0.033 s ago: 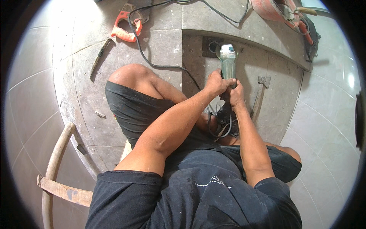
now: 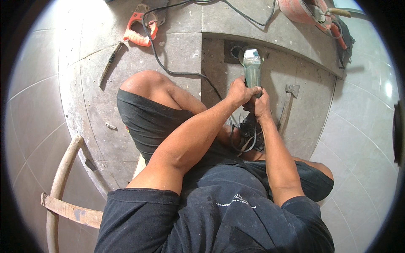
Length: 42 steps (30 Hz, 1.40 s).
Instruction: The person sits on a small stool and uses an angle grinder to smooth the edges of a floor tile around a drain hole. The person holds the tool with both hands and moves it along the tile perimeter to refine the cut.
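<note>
Head view: left hand (image 2: 244, 91) and right hand (image 2: 262, 105) apparently tight round grinder (image 2: 252, 72), cable (image 2: 179, 74) across saw (image 2: 137, 39), hatchet (image 2: 287, 107) nearby.

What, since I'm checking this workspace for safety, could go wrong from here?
The left hand and right hand grip the angle grinder without gloves, so debris might hurt them if it runs. Its black power cord loops close to the legs and could snag.

Bright glare — upper left, soft shadows, edges bowed, rim black
</note>
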Motion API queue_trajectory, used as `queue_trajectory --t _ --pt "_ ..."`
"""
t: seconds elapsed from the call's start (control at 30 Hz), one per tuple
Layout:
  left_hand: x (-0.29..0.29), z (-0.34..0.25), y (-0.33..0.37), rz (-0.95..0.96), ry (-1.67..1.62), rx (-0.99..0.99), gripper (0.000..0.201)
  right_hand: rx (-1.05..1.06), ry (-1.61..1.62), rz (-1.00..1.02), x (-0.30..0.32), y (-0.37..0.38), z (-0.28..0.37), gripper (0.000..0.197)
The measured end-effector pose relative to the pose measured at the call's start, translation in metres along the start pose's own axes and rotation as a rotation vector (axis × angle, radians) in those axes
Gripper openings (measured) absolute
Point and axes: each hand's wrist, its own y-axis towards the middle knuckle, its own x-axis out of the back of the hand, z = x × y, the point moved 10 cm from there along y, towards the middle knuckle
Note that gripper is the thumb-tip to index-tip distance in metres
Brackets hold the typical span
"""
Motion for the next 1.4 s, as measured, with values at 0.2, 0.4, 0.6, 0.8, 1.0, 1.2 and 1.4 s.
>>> queue_trajectory --t 0.2,0.4,0.6,0.8,1.0,1.2,1.4 --pt "0.004 0.002 0.007 -0.042 0.041 -0.033 0.066 0.045 0.002 0.007 -0.001 0.009 -0.001 0.046" --pt "0.010 -0.002 0.006 -0.073 0.044 -0.019 0.067 0.029 0.013 0.029 -0.008 0.007 0.006 0.043" --pt "0.014 -0.005 0.003 -0.104 0.048 -0.045 0.066 -0.026 0.033 0.046 -0.007 0.007 0.003 0.044" --pt "0.002 -0.001 0.003 -0.047 0.085 -0.051 0.066 0.034 0.060 0.004 -0.003 -0.009 0.007 0.041" --pt "-0.012 -0.008 -0.006 -0.051 0.176 -0.105 0.075 0.026 0.044 -0.008 0.017 -0.021 0.004 0.039" --pt "-0.010 0.008 -0.007 -0.052 0.128 -0.028 0.071 0.018 -0.050 0.019 0.009 -0.023 0.004 0.038" --pt "-0.005 0.008 -0.009 -0.067 0.152 -0.014 0.071 -0.004 -0.027 0.035 0.003 -0.024 0.005 0.040"
